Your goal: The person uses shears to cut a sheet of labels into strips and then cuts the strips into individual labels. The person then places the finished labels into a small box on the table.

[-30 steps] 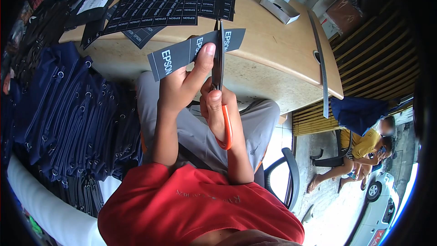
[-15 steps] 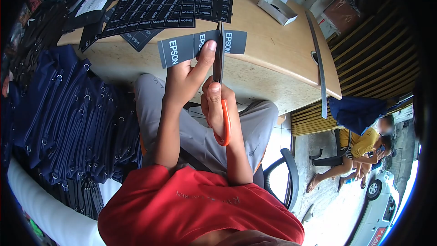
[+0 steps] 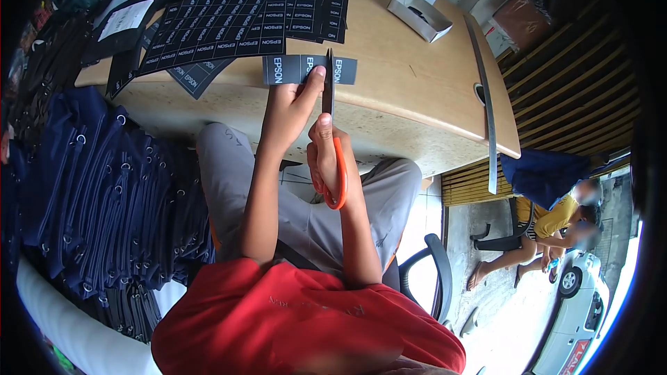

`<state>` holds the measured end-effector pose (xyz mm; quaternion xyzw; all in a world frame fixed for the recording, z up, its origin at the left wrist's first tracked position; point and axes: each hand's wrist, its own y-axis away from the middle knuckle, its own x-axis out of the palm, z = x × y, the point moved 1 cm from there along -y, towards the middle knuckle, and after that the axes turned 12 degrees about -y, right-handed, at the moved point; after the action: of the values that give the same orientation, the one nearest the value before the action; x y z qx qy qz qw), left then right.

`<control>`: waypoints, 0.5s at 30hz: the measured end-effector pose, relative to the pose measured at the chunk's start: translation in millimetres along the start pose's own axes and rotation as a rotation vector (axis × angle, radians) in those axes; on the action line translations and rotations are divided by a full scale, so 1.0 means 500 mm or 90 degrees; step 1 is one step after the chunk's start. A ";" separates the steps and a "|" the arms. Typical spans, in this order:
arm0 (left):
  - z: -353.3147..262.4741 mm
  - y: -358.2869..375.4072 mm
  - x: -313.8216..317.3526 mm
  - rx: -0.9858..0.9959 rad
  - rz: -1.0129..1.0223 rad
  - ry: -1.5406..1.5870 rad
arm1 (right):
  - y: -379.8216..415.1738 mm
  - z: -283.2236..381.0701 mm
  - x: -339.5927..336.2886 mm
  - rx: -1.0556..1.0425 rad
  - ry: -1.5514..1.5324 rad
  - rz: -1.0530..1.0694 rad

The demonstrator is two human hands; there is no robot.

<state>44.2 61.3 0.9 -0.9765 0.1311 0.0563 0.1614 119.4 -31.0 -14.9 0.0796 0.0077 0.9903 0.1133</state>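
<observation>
My left hand [image 3: 293, 107] pinches a short dark strip of EPSON labels [image 3: 286, 69] between thumb and fingers, just past the front edge of the desk. Wrapped in my right hand [image 3: 326, 160] are scissors with orange handles [image 3: 341, 184]. Their blades [image 3: 328, 97] point away from me and cross the strip right beside my left thumb, near the rightmost EPSON label. Larger sheets of EPSON labels [image 3: 208, 24] lie overlapping on the desk [image 3: 389, 83] beyond my hands.
A small open white box [image 3: 420, 19] and a metal ruler [image 3: 490, 139] are on the desk. Stacked navy fabric pieces with metal rings [image 3: 114, 187] stand at my left. A chair [image 3: 438, 271] is on the right; farther off are seated people [image 3: 549, 226] and a white vehicle [image 3: 583, 288].
The label strip has turned more level and sits slightly lower against the desk. Both hands have shifted a little, and the scissor blades have stayed across the strip.
</observation>
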 end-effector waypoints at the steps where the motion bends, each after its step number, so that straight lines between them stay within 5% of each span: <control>1: 0.003 -0.003 0.001 -0.004 0.001 0.000 | -0.005 -0.003 -0.001 0.004 0.000 -0.001; 15: 0.016 -0.016 -0.005 -0.028 -0.022 -0.088 | -0.029 -0.029 0.002 0.040 -0.012 -0.001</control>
<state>43.8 71.9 -3.7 -0.9758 0.1015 0.1235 0.1492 119.5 -16.8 -29.6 0.0923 0.0374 0.9887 0.1117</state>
